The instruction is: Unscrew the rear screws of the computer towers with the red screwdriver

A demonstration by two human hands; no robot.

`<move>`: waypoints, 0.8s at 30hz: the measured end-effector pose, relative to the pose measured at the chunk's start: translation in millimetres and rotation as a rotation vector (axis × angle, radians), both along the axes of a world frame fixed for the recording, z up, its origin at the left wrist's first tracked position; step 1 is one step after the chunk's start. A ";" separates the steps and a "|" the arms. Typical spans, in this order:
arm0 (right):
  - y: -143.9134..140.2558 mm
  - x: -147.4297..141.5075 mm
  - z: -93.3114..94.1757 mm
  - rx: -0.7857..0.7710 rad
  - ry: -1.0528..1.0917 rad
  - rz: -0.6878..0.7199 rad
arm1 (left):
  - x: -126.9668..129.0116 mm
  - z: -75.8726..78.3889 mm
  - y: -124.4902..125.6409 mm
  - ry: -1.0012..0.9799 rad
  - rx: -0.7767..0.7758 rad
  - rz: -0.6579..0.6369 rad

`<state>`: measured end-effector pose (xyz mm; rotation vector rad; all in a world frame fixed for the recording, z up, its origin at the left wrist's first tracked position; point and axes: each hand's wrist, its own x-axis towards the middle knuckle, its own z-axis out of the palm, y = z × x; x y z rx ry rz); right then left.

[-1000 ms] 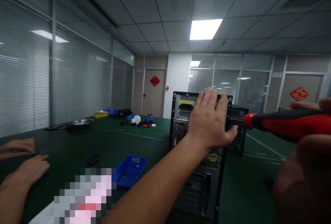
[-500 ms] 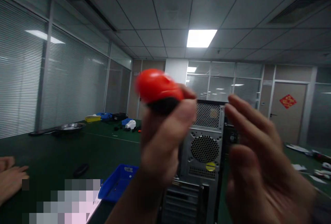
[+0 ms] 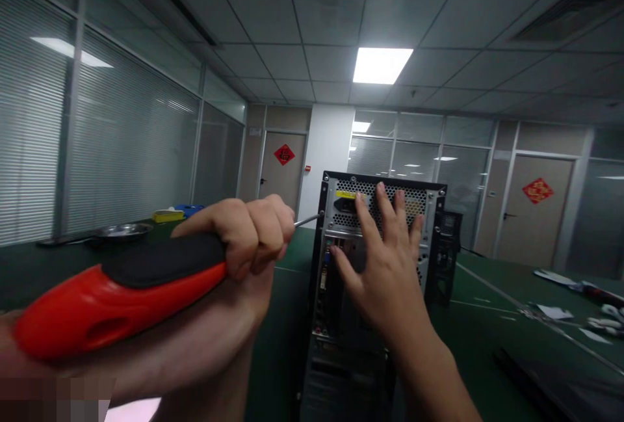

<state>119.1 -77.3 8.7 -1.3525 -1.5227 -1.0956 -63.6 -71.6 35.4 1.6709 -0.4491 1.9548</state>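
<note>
My left hand (image 3: pixel 244 240) is closed around a screwdriver with a red and black handle (image 3: pixel 121 292). Its thin metal shaft (image 3: pixel 308 219) reaches to the upper left corner of the rear panel of a black computer tower case (image 3: pixel 331 318). The case stands upright on the green table (image 3: pixel 487 318). My right hand (image 3: pixel 385 266) lies flat on that rear panel with its fingers spread upward, over the vent grille and ports. It holds nothing.
A second dark case (image 3: pixel 446 246) stands just behind the tower on the right. A metal dish (image 3: pixel 119 231) and a yellow box (image 3: pixel 167 215) sit far left. Papers and small parts (image 3: pixel 556 311) lie at the right, with a dark flat panel (image 3: pixel 560 376) nearer.
The screwdriver went from my right hand to my left. My left hand came off the case and my right hand now rests on it. Another person's hands at the left left the view.
</note>
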 end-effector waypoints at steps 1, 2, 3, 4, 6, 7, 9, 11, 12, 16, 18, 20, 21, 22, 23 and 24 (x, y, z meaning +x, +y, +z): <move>0.0 0.3 -0.1 -0.004 -0.002 0.000 | 1.1 0.8 -1.9 0.003 -0.004 0.017; 0.0 0.8 0.0 -0.007 -0.001 0.001 | 2.1 1.5 -4.1 0.008 -0.009 0.034; 0.0 1.2 0.1 -0.010 -0.002 0.001 | 3.1 1.9 -6.3 0.020 -0.014 0.049; 0.0 1.7 0.3 -0.016 -0.002 0.000 | 3.9 2.3 -8.4 0.037 -0.020 0.057; -0.1 2.3 0.5 -0.027 -0.003 -0.003 | 5.5 2.7 -12.1 0.056 -0.036 0.062; -0.2 2.5 0.5 -0.028 -0.004 -0.003 | 6.2 2.8 -13.7 0.054 -0.042 0.060; -0.4 2.9 0.5 -0.024 -0.007 0.005 | 7.5 2.8 -16.4 0.014 -0.055 0.053; -0.5 3.1 0.3 -0.017 -0.006 0.012 | 8.2 3.0 -18.2 -0.028 -0.048 0.048; -0.5 3.2 0.1 -0.017 -0.005 0.011 | 8.3 3.1 -18.6 -0.037 -0.036 0.050; -0.7 3.3 -0.3 -0.023 -0.002 -0.005 | 7.1 3.9 -16.8 -0.015 -0.011 0.060; -0.8 3.2 -0.4 -0.020 -0.001 0.000 | 6.5 3.9 -14.9 0.020 -0.030 0.060; -0.8 3.1 -0.4 -0.018 -0.002 0.006 | 6.5 3.6 -14.1 0.055 -0.037 0.058; -0.9 3.0 -0.4 -0.021 -0.002 0.006 | 6.9 3.4 -14.5 0.052 -0.031 0.056; -0.9 3.0 -0.3 -0.025 -0.002 0.005 | 7.3 3.2 -15.4 0.037 -0.023 0.053; -0.9 3.0 -0.3 -0.030 -0.001 0.004 | 7.9 3.0 -16.9 0.023 -0.022 0.051; -1.0 3.1 -0.3 -0.033 -0.001 0.002 | 8.5 2.9 -18.7 0.006 -0.028 0.051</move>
